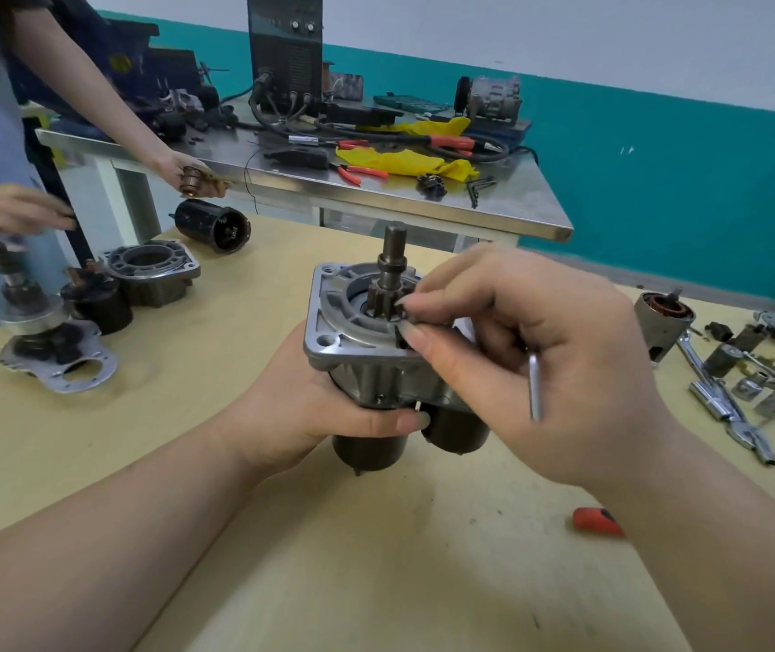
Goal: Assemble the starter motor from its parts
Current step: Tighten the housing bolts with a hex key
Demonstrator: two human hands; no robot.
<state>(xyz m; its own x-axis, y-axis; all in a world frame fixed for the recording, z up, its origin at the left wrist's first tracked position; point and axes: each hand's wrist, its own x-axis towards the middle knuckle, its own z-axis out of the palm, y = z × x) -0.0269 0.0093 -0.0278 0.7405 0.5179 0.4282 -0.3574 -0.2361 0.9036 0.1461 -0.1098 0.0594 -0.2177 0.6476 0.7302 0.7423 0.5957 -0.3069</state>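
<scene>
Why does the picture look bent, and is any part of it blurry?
Head view: the wide lens bows the steel bench and wall stripe; the other person's hand at far left is motion-blurred; the starter and both hands, left and right, are sharp; lighting is soft.

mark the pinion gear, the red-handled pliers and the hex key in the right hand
pinion gear (383, 301): head view, toothed side.
red-handled pliers (361, 174): head view, handles.
hex key (535, 390): head view, bare shank.
</scene>
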